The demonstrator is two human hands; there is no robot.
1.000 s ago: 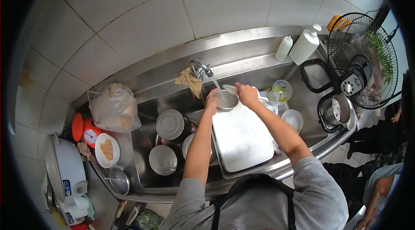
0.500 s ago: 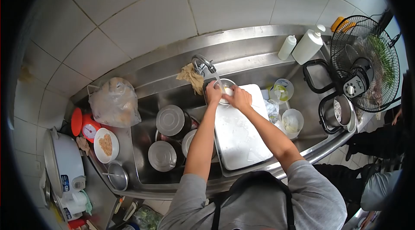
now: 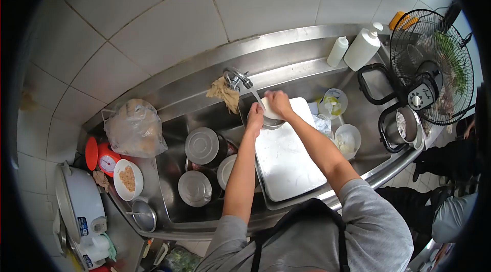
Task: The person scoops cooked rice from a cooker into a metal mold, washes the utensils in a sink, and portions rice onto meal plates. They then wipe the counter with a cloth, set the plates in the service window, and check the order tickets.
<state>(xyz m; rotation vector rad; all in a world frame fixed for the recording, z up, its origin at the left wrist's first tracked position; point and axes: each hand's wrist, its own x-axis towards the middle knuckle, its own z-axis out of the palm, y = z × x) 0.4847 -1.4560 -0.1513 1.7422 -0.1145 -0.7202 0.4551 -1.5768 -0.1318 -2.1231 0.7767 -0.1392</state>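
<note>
Water from the tap (image 3: 238,75) runs down onto a small metal bowl (image 3: 273,123) at the top end of a white cutting board (image 3: 286,162). My left hand (image 3: 254,117) is closed at the bowl's left side, thumb near the rim. My right hand (image 3: 279,102) is closed on a white rounded thing (image 3: 269,110) over the bowl, under the stream. What the white thing is, I cannot make out; the fingers partly cover it.
Lidded round pots (image 3: 202,145) stand in the left basin. Clear tubs (image 3: 347,140) with scraps are right of the board. Soap bottles (image 3: 362,49) and a fan (image 3: 429,70) stand at right. A bagged item (image 3: 135,128) and a white bowl of food (image 3: 128,180) are at left.
My right hand has shifted slightly up and right, and the white thing now shows beneath it, tilted over the bowl. My left hand stays by the bowl. The view has shifted slightly.
</note>
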